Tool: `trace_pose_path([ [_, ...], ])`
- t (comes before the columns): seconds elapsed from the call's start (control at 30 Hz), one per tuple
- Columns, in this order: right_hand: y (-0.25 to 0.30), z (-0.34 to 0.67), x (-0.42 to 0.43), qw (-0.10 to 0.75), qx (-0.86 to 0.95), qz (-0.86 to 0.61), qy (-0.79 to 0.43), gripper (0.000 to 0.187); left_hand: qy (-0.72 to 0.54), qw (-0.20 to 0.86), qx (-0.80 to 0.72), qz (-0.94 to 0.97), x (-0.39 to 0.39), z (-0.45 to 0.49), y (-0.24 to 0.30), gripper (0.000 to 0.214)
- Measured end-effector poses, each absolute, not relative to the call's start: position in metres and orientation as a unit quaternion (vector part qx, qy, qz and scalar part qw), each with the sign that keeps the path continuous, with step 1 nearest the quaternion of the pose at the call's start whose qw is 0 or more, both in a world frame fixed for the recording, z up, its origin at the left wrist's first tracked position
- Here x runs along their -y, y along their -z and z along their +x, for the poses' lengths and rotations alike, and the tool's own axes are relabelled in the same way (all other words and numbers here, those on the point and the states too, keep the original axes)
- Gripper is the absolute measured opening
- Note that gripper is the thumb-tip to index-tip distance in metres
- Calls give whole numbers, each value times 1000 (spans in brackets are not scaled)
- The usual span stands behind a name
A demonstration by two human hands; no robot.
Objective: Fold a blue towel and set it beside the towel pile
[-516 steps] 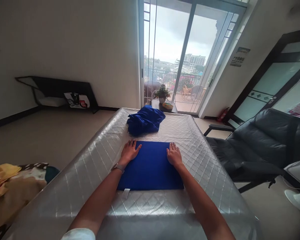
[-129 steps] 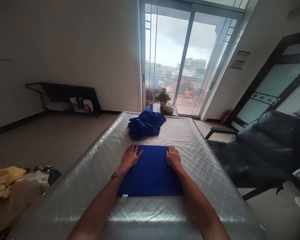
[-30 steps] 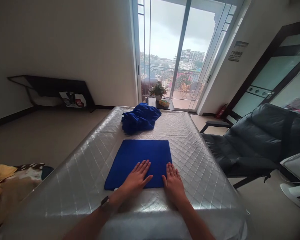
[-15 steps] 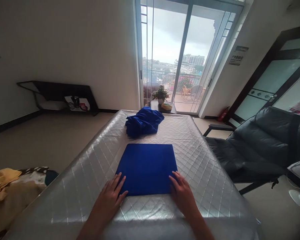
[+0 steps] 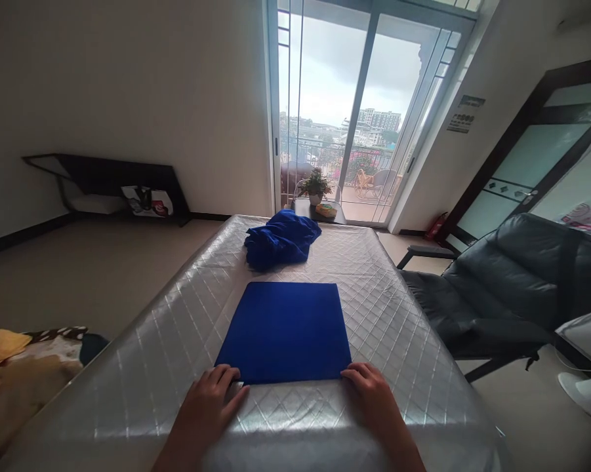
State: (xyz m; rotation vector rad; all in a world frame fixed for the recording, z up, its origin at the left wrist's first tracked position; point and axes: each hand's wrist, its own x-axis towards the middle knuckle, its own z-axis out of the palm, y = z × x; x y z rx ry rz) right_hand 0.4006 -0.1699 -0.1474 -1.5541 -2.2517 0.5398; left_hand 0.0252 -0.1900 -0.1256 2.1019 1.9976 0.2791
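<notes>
A folded blue cloth lies flat as a neat rectangle on the silver quilted mattress. My left hand rests at the cloth's near left corner, fingers curled at its edge. My right hand rests at the near right corner, fingers bent and touching the edge. I cannot see whether either hand pinches the fabric. A crumpled blue cloth pile sits farther back on the mattress.
A black leather recliner stands close on the right. A yellow and patterned bundle lies at the left. Beyond the mattress are a small table with a potted plant and glass balcony doors.
My hands slid from the cloth's far corners down its surface to the near edge. They now sit at the two near corners with fingers curled.
</notes>
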Motion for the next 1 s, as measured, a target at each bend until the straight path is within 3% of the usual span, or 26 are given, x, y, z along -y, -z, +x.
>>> trace_pose_path([
  [0.37,138,393,169,253,794,-539,-121,26,-52,89,-706,701,189,37,118,49],
  [0.57,121,395,164,336,806,-483,-65,19,-48,3,-680,732,193,25,130,28],
  [0.77,90,414,162,330,827,-450,-71,20,-163,-124,-579,789,196,6,119,24],
  [1.0,57,474,165,355,807,-472,-11,22,-327,-79,-526,781,170,31,65,21],
])
